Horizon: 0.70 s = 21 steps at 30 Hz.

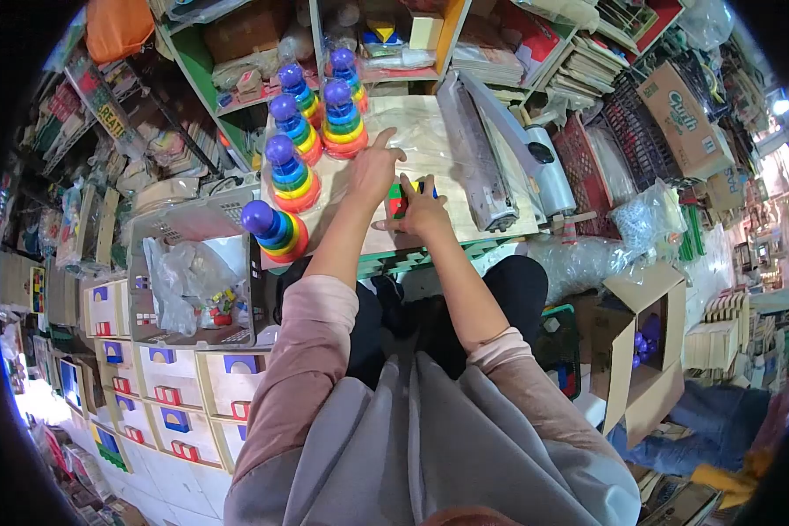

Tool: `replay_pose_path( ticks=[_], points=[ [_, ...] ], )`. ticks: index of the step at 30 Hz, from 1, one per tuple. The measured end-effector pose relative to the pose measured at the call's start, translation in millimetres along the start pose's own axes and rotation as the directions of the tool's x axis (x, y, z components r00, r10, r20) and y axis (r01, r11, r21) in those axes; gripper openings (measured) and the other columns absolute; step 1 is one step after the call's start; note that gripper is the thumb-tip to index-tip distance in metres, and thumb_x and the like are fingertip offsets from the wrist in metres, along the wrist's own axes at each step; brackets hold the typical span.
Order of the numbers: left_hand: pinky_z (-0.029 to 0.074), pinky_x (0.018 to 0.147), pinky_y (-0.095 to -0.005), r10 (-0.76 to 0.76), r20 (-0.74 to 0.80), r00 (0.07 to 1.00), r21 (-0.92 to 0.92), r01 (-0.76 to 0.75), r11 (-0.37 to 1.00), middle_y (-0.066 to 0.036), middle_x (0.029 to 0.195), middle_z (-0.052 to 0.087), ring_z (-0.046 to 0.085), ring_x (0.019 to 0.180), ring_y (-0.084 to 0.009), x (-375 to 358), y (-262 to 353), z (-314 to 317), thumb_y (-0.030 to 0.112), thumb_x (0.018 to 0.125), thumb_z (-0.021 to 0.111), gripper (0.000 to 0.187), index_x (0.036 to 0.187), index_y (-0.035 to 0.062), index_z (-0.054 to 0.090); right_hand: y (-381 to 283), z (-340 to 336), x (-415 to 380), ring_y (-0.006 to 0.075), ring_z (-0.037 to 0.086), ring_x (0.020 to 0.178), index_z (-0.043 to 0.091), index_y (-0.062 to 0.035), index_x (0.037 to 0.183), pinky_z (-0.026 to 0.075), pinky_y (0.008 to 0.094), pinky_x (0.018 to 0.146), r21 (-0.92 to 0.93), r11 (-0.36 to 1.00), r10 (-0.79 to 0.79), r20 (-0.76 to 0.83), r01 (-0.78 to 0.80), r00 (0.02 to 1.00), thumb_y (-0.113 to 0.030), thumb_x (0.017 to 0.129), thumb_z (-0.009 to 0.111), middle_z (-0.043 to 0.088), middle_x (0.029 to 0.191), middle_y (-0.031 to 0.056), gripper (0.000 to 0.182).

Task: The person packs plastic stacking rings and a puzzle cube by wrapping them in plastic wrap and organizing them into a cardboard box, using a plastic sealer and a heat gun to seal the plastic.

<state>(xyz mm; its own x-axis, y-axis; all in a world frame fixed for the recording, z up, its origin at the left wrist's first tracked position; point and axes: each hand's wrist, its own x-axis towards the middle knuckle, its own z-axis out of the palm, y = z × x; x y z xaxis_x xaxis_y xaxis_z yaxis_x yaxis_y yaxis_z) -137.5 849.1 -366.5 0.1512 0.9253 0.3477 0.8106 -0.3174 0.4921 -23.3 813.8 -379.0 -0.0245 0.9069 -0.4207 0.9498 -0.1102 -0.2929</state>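
My left hand [375, 171] is above the wooden worktop [394, 114], its fingers stretched out and apart beside a glossy, clear plastic sheet [421, 136]. Nothing shows in its grasp. Close to it on the right, my right hand [422, 213] rests with spread fingers over a small flat piece with green, red, blue and yellow parts [396, 203]. The fingers cover much of that piece, so its full shape is hidden. Left of both hands stand several rainbow ring stackers [294, 180] with purple balls on top.
A long grey device [482, 158] lies along the worktop's right side, near a plastic roll [550, 171]. A grey crate [193, 219] with plastic bags is at left. Divided trays of blocks [167, 386] sit below it. An open carton [644, 351] holds purple balls.
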Motion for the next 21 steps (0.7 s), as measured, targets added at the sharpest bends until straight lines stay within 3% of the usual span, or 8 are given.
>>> replay_pose_path(
  ticks=[3, 10, 13, 15, 16, 18, 19, 21],
  points=[
    [0.048, 0.083, -0.0401, -0.005, 0.020, 1.000, 0.046, 0.005, 0.999, -0.006, 0.129, 0.047, 0.060, 0.093, -0.0333, 0.8, -4.1, 4.7, 0.004, 0.074, 0.051, 0.025, 0.089, 0.0117, 0.069, 5.2, 7.8, 5.6, 0.0491, 0.038, 0.115, 0.030, -0.0273, 0.137, 0.046, 0.0492, 0.088, -0.056, 0.996, -0.080, -0.090, 0.075, 0.993, -0.059, 0.046, 0.077, 0.017, 0.142, 0.0181, 0.107],
    [0.046, 0.087, -0.0416, 0.000, 0.153, 0.988, 0.027, -0.004, 1.000, -0.003, 0.135, 0.041, 0.056, 0.103, -0.0302, 3.5, -4.3, 4.6, 0.004, 0.081, 0.044, 0.036, 0.114, 0.0079, 0.058, 13.2, 6.0, 4.4, 0.0416, 0.042, 0.115, 0.034, -0.0255, 0.134, 0.047, 0.0483, 0.085, -0.030, 0.996, -0.089, -0.178, 0.085, 0.980, -0.045, 0.057, 0.075, 0.027, 0.138, 0.0193, 0.090],
    [0.045, 0.089, -0.0409, 0.011, 0.197, 0.980, 0.024, -0.016, 1.000, -0.003, 0.137, 0.038, 0.054, 0.106, -0.0299, 4.3, -3.4, -0.1, 0.005, 0.080, 0.048, 0.041, 0.121, 0.0083, 0.051, 44.1, 3.4, 18.7, 0.0339, 0.048, 0.112, 0.036, -0.0228, 0.134, 0.047, 0.0472, 0.084, 0.120, 0.963, -0.219, -0.182, 0.243, 0.959, -0.041, 0.062, 0.072, 0.035, 0.134, 0.0180, 0.083],
    [0.044, 0.090, -0.0406, 0.016, 0.190, 0.982, -0.009, -0.014, 1.000, -0.003, 0.137, 0.038, 0.053, 0.107, -0.0299, 4.0, -0.4, -6.6, 0.005, 0.079, 0.050, 0.043, 0.123, 0.0082, 0.049, 58.8, -17.7, 4.4, 0.0313, 0.048, 0.112, 0.033, -0.0192, 0.136, 0.047, 0.0411, 0.085, 0.733, 0.663, -0.309, 0.082, 0.153, 0.947, -0.038, 0.062, 0.072, 0.037, 0.132, 0.0138, 0.085],
    [0.044, 0.091, -0.0403, 0.028, 0.185, 0.982, -0.042, -0.020, 0.999, -0.003, 0.138, 0.037, 0.052, 0.108, -0.0300, 4.6, 1.4, -7.7, 0.005, 0.078, 0.052, 0.047, 0.124, 0.0081, 0.047, 65.5, -27.4, -4.0, 0.0313, 0.048, 0.112, 0.033, -0.0192, 0.136, 0.047, 0.0411, 0.085, 0.731, 0.665, -0.307, 0.083, 0.151, 0.948, -0.038, 0.062, 0.072, 0.037, 0.132, 0.0138, 0.085],
    [0.043, 0.091, -0.0400, 0.059, 0.167, 0.984, -0.053, -0.051, 0.997, -0.003, 0.138, 0.037, 0.052, 0.108, -0.0301, 6.8, -4.9, -0.4, 0.005, 0.078, 0.053, 0.048, 0.125, 0.0080, 0.046, 78.9, -42.8, -16.6, 0.0265, 0.051, 0.110, 0.034, -0.0169, 0.136, 0.047, 0.0431, 0.085, 0.945, 0.326, -0.442, 0.165, -0.013, 0.882, -0.032, 0.068, 0.068, 0.043, 0.127, 0.0128, 0.077],
    [0.043, 0.092, -0.0396, 0.087, 0.151, 0.985, -0.056, -0.079, 0.995, -0.004, 0.138, 0.036, 0.052, 0.108, -0.0302, 6.9, -8.3, 3.9, 0.004, 0.077, 0.053, 0.050, 0.126, 0.0079, 0.045, 85.3, -44.0, -15.2, 0.0265, 0.051, 0.110, 0.034, -0.0169, 0.136, 0.047, 0.0431, 0.085, 0.945, 0.328, -0.439, 0.166, -0.014, 0.883, -0.032, 0.068, 0.068, 0.043, 0.127, 0.0128, 0.077],
    [0.046, 0.086, -0.0401, 0.122, 0.085, 0.989, -0.063, -0.117, 0.991, -0.004, 0.136, 0.039, 0.056, 0.101, -0.0298, 5.1, -11.4, 11.8, 0.003, 0.075, 0.053, 0.049, 0.123, 0.0074, 0.048, 99.4, -39.6, -6.6, 0.0269, 0.055, 0.104, 0.042, -0.0108, 0.129, 0.049, 0.0466, 0.082, 0.997, -0.012, -0.469, 0.061, -0.076, 0.881, -0.026, 0.069, 0.065, 0.052, 0.117, 0.0145, 0.066]
  ],
)
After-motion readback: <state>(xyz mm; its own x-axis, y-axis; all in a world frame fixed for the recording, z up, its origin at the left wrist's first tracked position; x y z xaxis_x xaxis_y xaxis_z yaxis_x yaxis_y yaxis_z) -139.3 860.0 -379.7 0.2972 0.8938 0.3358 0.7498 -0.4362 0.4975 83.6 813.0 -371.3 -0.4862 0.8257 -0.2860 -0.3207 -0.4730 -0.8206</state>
